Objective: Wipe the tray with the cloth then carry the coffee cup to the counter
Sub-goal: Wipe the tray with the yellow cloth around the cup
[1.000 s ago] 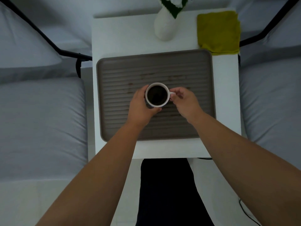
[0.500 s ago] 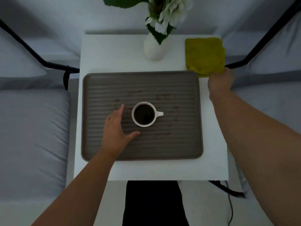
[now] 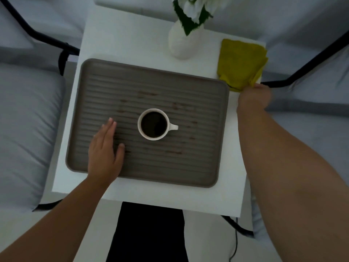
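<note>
A brown ribbed tray (image 3: pixel 105 86) with several coffee stains lies on a small white table (image 3: pixel 120 38). A white coffee cup (image 3: pixel 154 124), full of dark coffee, stands at the tray's middle with its handle to the right. My left hand (image 3: pixel 104 150) lies flat and open on the tray, left of the cup and apart from it. A yellow-green cloth (image 3: pixel 240 62) sits folded at the table's far right corner. My right hand (image 3: pixel 253 98) pinches the cloth's near corner, which is lifted and bunched.
A white vase (image 3: pixel 184 41) with white flowers and green leaves stands behind the tray. Grey cushioned seats with black metal frames (image 3: pixel 302 69) flank the table on both sides. A black cable (image 3: pixel 235 241) runs on the floor at the lower right.
Both hands let go of the cup. My left hand settled flat on the tray. My right hand reached to the cloth and gripped its near corner, which now lifts.
</note>
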{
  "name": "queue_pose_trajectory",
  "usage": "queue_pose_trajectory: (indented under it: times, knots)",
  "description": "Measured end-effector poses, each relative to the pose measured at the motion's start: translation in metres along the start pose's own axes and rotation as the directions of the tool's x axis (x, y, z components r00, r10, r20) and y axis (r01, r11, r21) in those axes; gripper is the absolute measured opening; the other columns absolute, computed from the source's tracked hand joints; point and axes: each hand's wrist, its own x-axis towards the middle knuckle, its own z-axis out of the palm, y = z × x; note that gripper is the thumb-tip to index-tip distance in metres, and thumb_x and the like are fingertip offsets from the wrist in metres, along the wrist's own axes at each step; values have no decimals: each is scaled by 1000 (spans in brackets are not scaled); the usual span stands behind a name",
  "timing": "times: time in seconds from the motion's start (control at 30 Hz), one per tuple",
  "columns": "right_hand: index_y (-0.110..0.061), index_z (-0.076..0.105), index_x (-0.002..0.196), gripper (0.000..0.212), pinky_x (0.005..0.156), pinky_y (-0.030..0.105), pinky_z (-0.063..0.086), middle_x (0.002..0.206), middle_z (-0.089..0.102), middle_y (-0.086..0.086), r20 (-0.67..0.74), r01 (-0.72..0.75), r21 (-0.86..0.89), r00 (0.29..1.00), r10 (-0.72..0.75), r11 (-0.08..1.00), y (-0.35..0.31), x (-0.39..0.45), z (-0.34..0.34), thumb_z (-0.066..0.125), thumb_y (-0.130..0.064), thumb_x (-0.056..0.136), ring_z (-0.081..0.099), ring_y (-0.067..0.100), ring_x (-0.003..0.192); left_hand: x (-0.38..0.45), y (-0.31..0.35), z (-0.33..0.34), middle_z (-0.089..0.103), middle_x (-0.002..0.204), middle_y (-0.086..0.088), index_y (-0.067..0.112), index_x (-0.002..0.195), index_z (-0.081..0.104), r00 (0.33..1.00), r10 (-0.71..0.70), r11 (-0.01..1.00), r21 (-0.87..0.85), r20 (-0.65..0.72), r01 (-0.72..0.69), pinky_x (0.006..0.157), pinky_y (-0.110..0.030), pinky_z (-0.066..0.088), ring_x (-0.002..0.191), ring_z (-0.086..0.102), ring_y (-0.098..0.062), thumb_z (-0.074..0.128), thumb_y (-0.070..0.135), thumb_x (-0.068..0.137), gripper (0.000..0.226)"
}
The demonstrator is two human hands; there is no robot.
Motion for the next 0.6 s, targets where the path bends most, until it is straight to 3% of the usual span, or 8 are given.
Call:
queue_pose_trajectory:
  times: [0.07,0.17,0.3,0.4,0.5,0.6]
  knots:
    - [-22,44,101,15,73,20,43,96,53,-1,15,19,92,1000,-21,996,-4,-2,5,49,-13,91,51,11,83,-4,1,3,28,157,-3,14,149,28,1000,-4,1000,1,13,4,117,-46,23,145,23,-21,44,25,91,61]
    - [-15,46,95,12,61,5,40,86,53,-5,-116,130,249,988,-104,960,-22,-15,9,45,-3,92,50,3,73,-10,0,5,28,157,-4,13,149,28,1000,-13,1000,-9,24,13,117,-48,23,145,23,-21,43,25,92,60]
    - [-24,40,83,22,77,15,44,85,53,-4,-173,443,249,895,-410,861,-43,-29,4,43,-2,86,53,-1,74,-22,-3,6,26,158,-2,15,149,27,997,-55,998,19,61,54,119,-44,18,146,19,-18,39,30,93,59]
    - [-19,43,89,17,74,15,44,80,51,-15,-179,633,193,774,-607,750,-52,-55,-11,43,-3,85,50,-11,70,-30,-7,3,24,158,0,17,150,26,992,-63,997,53,108,57,119,-47,16,147,16,-17,35,36,94,60]
    - [-19,52,94,15,70,18,45,81,59,-9,-39,757,49,653,-757,651,-49,-88,-25,47,-7,86,55,2,72,-39,-11,1,19,160,3,19,151,22,985,-68,994,97,159,53,120,-45,9,148,8,-14,30,44,95,62]
    - [-10,59,100,15,64,30,45,82,65,6,223,802,-84,594,-773,592,-26,-113,-27,50,-11,88,58,20,67,-46,-14,-3,13,161,5,20,153,18,978,-102,988,136,181,78,120,-44,4,148,2,-14,27,51,94,67]
